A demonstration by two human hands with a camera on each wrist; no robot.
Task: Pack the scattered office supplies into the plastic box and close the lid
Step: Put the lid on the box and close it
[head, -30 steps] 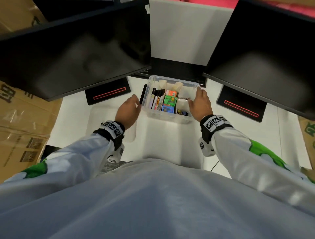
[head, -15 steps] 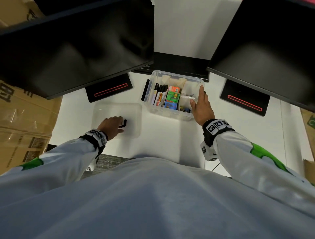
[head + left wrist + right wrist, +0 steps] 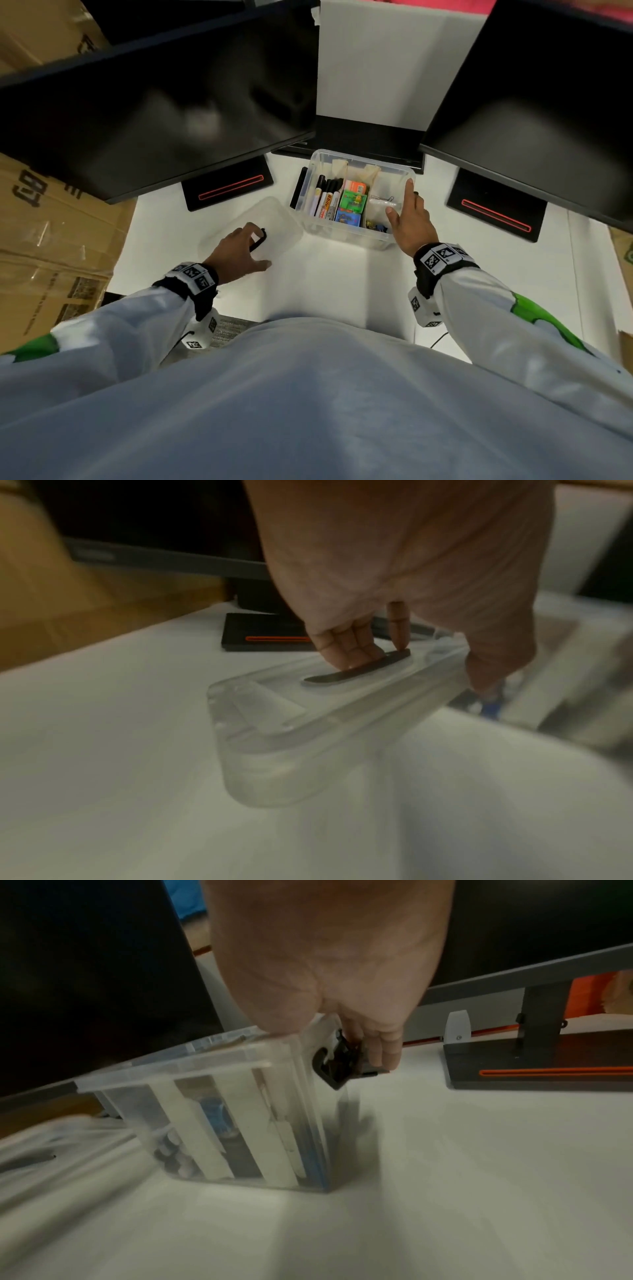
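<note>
Lid lifted at the handle, box steadied at its right wall

The left hand (image 3: 239,247) grips the clear lid (image 3: 270,219) of the plastic box: in the left wrist view its fingers (image 3: 346,645) curl under the dark handle (image 3: 359,666) on the lid's top, while the thumb presses on the lid's near edge. The lid is tilted, its near corner raised off the white desk (image 3: 342,284), and it sits just left of the plastic box (image 3: 342,236), close to the box's left wall.

The plastic box stands open on the desk between two black monitor bases (image 3: 227,183). Inside it, markers (image 3: 327,202) lie along the left side, small colourful packets (image 3: 352,205) fill the middle, and paper clips (image 3: 385,200) and other small bits lie on the right.

The right hand (image 3: 409,222) rests against the box's right wall, with straight fingers reaching along the rim and the thumb inside the edge. In the right wrist view its fingers (image 3: 383,1047) touch the black latch (image 3: 337,1064) on that wall; whether they grip the latch or only press on it I cannot tell.

Two dark monitors (image 3: 154,113) hang over the far side of the desk, and cardboard boxes (image 3: 44,240) stand at the left
</note>
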